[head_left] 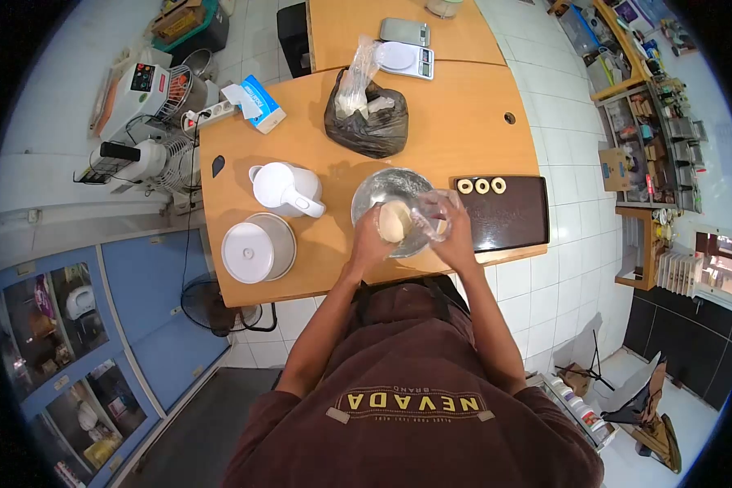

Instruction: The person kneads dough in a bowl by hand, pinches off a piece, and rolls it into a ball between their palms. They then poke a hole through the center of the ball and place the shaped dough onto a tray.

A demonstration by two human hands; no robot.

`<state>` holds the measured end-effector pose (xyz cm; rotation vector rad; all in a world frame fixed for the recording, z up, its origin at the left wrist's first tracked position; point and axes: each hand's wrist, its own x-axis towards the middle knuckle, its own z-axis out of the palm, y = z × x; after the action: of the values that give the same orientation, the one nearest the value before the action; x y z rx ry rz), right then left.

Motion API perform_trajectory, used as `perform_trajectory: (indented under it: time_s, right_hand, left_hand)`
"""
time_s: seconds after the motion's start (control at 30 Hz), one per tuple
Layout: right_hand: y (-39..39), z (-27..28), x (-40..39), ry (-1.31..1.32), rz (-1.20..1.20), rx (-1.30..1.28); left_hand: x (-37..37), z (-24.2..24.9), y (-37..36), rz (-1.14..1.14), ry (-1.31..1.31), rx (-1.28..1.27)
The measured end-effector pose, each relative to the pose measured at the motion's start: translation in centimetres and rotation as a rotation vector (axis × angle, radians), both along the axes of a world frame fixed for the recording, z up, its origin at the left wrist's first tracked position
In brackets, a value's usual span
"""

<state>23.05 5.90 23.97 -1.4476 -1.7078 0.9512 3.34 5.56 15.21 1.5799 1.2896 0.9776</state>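
A person in a brown shirt stands at a wooden bench (pixel 464 122) and looks down at both hands. The left hand (pixel 372 241) is curled around a pale lump of dough (pixel 395 220). The fingers wrap its side and hold it up. The right hand (pixel 454 236) grips a piece of clear plastic wrap (pixel 431 213) just beside the dough. I cannot tell if the wrap touches the dough. Both hands are close together, right over a shiny metal bowl (pixel 386 185). The bowl sits on the bench near the edge in front of the person.

To the right of the bowl lies a dark flat tray (pixel 504 220). Three small dough rings (pixel 481 185) sit in a row along its far edge. To the left of the bowl stands a white jug (pixel 283 189) with a handle. Nearer the person on that side is a round metal pot with a white lid (pixel 256 248).

Farther back on the bench is a black plastic bag (pixel 370 118) with a clear bag poking out of the top. Behind it sits a small white kitchen scale (pixel 407 58). A blue and white box (pixel 260 102) lies near the far left corner of the bench. Past that corner, on the floor side, stands a white mixer machine (pixel 142 122) with wires around it.
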Motion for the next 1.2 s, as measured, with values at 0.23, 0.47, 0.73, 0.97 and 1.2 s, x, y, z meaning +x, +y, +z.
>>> perform_trajectory:
  time_s: [0.23,0.47,0.73,0.97,1.2]
  right_hand:
    - [1.0,0.6,1.0,0.240,0.266,-0.205]
    - [1.5,-2.4,1.3,0.116,0.209,-0.045]
    - [0.6,-4.0,1.8,0.045,0.026,-0.061]
    - [0.5,-7.4,1.3,0.157,0.044,-0.153]
    - [0.8,-9.3,1.3,0.073,0.091,0.031]
  left_hand:
    - [0.4,3.2,-0.6,-0.043,-0.080,-0.139]
    - [1.9,3.4,-0.8,-0.008,-0.009,-0.185]
    - [4.2,3.4,-1.6,0.015,0.076,-0.067]
    - [5.3,1.7,-1.0,0.039,0.182,-0.097]
    - [3.9,-4.4,0.1,-0.042,0.377,0.078]
